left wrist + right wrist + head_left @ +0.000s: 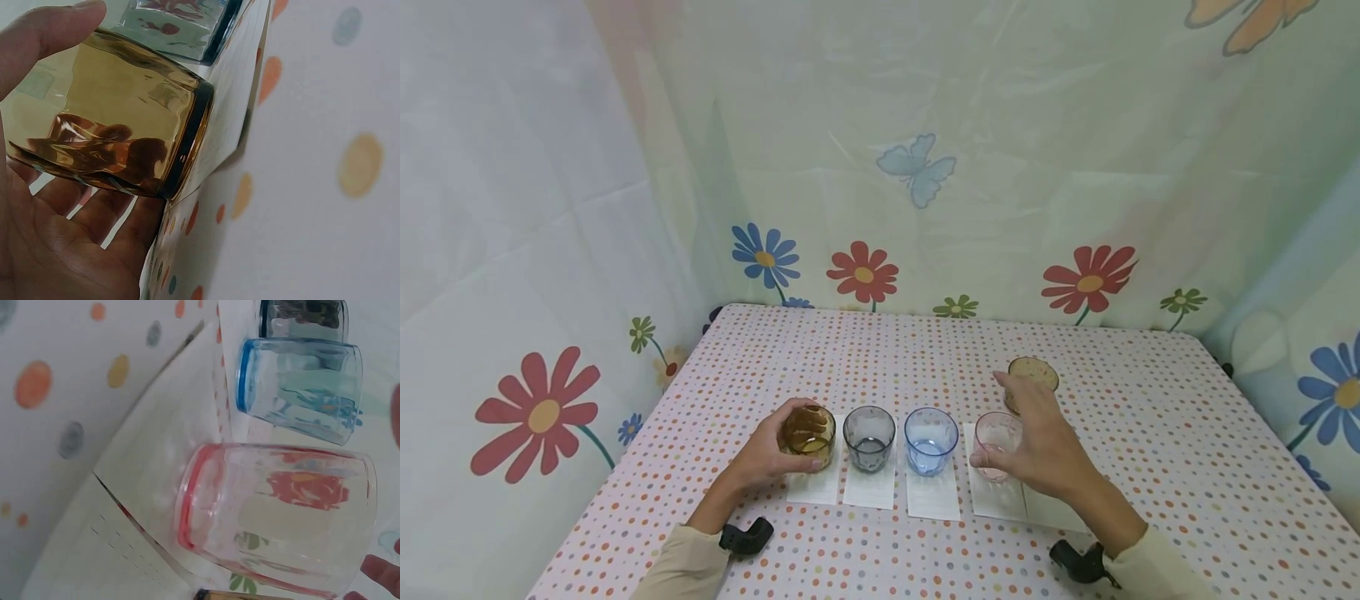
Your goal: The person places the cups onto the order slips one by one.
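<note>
My left hand (pixel 765 450) holds an amber glass (pixel 131 87), thumb on its near side and fingers around its far side. The glass stands upright on a white paper. To its right in the row are a grey glass (pixel 869 442), a blue glass (pixel 931 442) and a pink glass (pixel 281 512). My right hand (pixel 1052 450) hovers over the right side of the pink glass with thumb and fingers spread wide. In the right wrist view, its fingertips (pixel 381 575) show near the rim, apart from the glass. Another amber glass (pixel 1036 368) stands behind that hand, partly hidden.
White papers (pixel 869 492) lie under the row of glasses, and another paper (pixel 1052 510) lies at the right end beneath my right hand. A dotted cloth (pixel 850 558) covers the table. Printed curtains (pixel 985 217) hang behind and beside it.
</note>
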A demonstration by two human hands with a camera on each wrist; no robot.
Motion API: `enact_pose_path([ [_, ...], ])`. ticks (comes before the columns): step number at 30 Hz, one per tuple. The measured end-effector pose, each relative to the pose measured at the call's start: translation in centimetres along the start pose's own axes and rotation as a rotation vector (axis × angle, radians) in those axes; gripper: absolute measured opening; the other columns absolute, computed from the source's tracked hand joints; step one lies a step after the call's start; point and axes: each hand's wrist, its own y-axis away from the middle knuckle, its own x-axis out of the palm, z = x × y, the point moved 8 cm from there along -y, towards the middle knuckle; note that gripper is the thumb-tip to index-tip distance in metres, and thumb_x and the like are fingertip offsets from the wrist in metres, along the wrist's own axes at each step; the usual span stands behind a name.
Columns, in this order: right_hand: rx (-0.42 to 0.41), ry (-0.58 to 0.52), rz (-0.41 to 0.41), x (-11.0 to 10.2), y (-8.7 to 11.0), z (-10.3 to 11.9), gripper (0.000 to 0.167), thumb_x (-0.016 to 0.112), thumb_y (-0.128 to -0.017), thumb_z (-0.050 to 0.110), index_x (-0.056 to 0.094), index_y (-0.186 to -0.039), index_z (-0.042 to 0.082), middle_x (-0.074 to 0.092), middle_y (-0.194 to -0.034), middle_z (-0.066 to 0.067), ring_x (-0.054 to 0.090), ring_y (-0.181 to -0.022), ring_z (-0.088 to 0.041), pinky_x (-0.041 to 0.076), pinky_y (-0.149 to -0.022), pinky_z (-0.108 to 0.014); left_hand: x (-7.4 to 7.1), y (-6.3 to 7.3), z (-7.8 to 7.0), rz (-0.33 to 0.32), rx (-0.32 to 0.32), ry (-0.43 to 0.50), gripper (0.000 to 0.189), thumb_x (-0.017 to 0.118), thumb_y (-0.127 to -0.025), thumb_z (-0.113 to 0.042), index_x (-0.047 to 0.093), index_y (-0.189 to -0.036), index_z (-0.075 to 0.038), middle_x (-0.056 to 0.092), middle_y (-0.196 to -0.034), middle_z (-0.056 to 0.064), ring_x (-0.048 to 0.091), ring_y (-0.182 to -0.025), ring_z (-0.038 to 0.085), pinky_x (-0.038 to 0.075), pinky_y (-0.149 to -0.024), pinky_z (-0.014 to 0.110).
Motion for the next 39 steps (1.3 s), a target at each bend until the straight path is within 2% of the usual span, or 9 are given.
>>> enact_pose_path([
  [3,-0.051,0.023,-0.078,-0.9,-0.4,0.3,0.113,0.1,-0.056,0.037,0.044,-0.147,0.001,0.049,-0.143,-0.023,0.036,-0.136,-0.045,0.042,-0.098,-0.07,0.0,0.0,0.1,-0.005,-0.013,-0.014,0.078,0.085,-0.081,-0.013,0.044,-0.147,-0.005,0.058,-0.136,0.015,0.059,-0.122,0.036,0.05,-0.102,0.038],
  [7,-0.053,0.035,-0.116,-1.5,-0.8,0.1,0.111,0.099,-0.056,0.039,0.045,-0.146,0.002,0.047,-0.146,-0.024,0.031,-0.141,-0.047,0.037,-0.1,-0.074,0.0,0.1,0.3,-0.013,-0.035,-0.039,0.083,0.086,-0.08,-0.015,0.041,-0.149,-0.001,0.058,-0.137,0.014,0.059,-0.122,0.035,0.049,-0.102,0.038],
  [12,-0.022,0.023,-0.122,-1.7,-1.1,-0.6,0.11,0.097,-0.058,0.039,0.044,-0.147,0.002,0.044,-0.15,-0.025,0.023,-0.145,-0.049,0.029,-0.103,-0.078,0.0,0.0,0.4,-0.014,-0.039,-0.043,0.083,0.086,-0.08,-0.015,0.041,-0.149,-0.002,0.058,-0.137,0.014,0.059,-0.122,0.034,0.049,-0.102,0.038],
  [16,0.043,-0.061,-0.101,-1.6,-1.6,-1.6,0.106,0.094,-0.064,0.038,0.042,-0.149,0.002,0.041,-0.153,-0.024,0.016,-0.148,-0.05,0.021,-0.105,-0.081,-0.1,0.0,0.4,-0.02,-0.04,-0.046,0.083,0.087,-0.08,-0.015,0.042,-0.148,-0.003,0.058,-0.136,0.013,0.059,-0.121,0.033,0.05,-0.101,0.037],
  [19,0.063,-0.122,-0.099,-1.6,-2.0,-2.1,0.105,0.092,-0.067,0.038,0.04,-0.151,0.002,0.037,-0.156,-0.025,0.009,-0.15,-0.05,0.013,-0.107,-0.082,-0.2,0.1,0.3,-0.024,-0.048,-0.043,0.082,0.087,-0.08,-0.016,0.043,-0.148,-0.004,0.057,-0.137,0.012,0.059,-0.122,0.033,0.05,-0.101,0.039],
  [23,0.067,-0.114,-0.106,-1.6,-2.5,-2.8,0.107,0.089,-0.069,0.044,0.037,-0.152,0.001,0.031,-0.158,-0.028,0.003,-0.15,-0.053,0.007,-0.109,-0.081,-0.2,0.0,0.3,-0.024,-0.053,-0.035,0.082,0.087,-0.08,-0.016,0.044,-0.148,-0.005,0.056,-0.137,0.012,0.058,-0.122,0.034,0.05,-0.101,0.043],
  [27,0.097,-0.096,-0.098,-1.5,-3.0,-3.9,0.11,0.086,-0.071,0.051,0.034,-0.153,-0.001,0.028,-0.159,-0.03,0.003,-0.149,-0.055,0.005,-0.11,-0.08,-0.1,0.0,0.2,-0.022,-0.049,-0.039,0.082,0.087,-0.08,-0.016,0.043,-0.148,-0.004,0.056,-0.137,0.012,0.058,-0.121,0.033,0.05,-0.101,0.043],
  [32,0.167,-0.153,-0.075,-1.4,-3.6,-5.7,0.113,0.086,-0.074,0.05,0.027,-0.154,-0.005,0.026,-0.157,-0.033,0.003,-0.148,-0.057,0.002,-0.113,-0.076,-0.2,0.0,0.2,-0.022,-0.042,-0.037,0.081,0.086,-0.08,-0.015,0.043,-0.148,-0.003,0.056,-0.137,0.014,0.059,-0.12,0.034,0.05,-0.1,0.043],
  [39,0.317,-0.164,-0.045,-0.8,-4.0,-8.3,0.118,0.088,-0.077,0.041,0.015,-0.159,-0.001,0.017,-0.161,-0.033,0.011,-0.147,-0.055,0.012,-0.112,-0.076,-0.2,0.0,0.4,-0.018,-0.034,-0.042,0.082,0.086,-0.08,-0.015,0.042,-0.148,-0.002,0.057,-0.136,0.014,0.059,-0.12,0.033,0.05,-0.1,0.038],
])
